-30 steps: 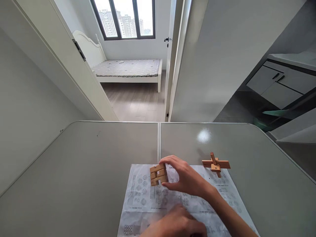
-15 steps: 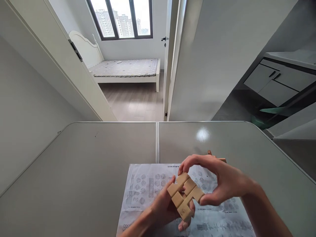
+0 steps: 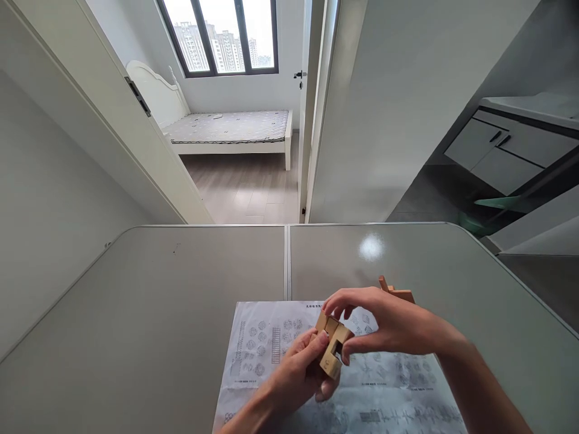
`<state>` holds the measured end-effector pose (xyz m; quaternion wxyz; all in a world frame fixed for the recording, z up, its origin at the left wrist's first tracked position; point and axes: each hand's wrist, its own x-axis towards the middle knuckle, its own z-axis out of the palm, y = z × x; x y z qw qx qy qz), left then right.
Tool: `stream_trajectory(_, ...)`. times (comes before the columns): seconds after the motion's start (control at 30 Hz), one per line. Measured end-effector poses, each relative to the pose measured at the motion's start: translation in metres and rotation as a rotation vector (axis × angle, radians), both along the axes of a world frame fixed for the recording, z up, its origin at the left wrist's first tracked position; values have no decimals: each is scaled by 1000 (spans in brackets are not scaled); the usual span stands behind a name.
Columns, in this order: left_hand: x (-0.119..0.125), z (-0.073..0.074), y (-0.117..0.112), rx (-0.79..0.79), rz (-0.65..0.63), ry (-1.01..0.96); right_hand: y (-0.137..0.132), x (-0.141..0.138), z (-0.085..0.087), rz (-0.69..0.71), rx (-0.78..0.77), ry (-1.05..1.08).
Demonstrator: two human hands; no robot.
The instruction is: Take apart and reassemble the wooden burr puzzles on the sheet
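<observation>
Several notched wooden puzzle blocks [image 3: 333, 343], pale and fitted together, are held up over the printed sheet. My left hand [image 3: 301, 364] grips them from the left, its thumb pressed on the near face and fingers curled underneath. From the right, my right hand [image 3: 384, 322] pinches their upper and right edges between bent fingers and thumb. Below both hands lies the printed paper sheet [image 3: 262, 386] with small diagrams. More wooden pieces [image 3: 400, 295] rest behind my right hand, partly hidden by it.
The grey table [image 3: 136, 337] has a metal seam strip [image 3: 286, 259] across its middle and a raised edge trim. Past its far side are an open doorway, a bed [image 3: 230, 126] and a window. Cabinets [image 3: 506, 144] stand at the right.
The wooden blocks have turned, now showing a narrower side. My left thumb has moved onto their near face, and my right hand has drawn in closer around them.
</observation>
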<state>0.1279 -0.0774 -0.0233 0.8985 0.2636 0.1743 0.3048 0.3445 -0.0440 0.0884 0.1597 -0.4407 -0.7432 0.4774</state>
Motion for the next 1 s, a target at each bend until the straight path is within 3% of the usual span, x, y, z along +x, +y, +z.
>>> stream_trajectory(0.4, 0, 2, 3, -86, 141, 44, 2, -4, -5, -125, 109, -85)
stream_trajectory(0.63, 1, 13, 2, 53, 141, 141, 5, 9, -3, -222, 124, -22)
stream_trajectory(0.87, 3, 0, 0, 161, 141, 219, 6, 12, -5, -285, 85, 27)
stream_trajectory(1.0, 3, 5, 0, 215, 150, 246, 7, 12, -8, -293, 69, 47)
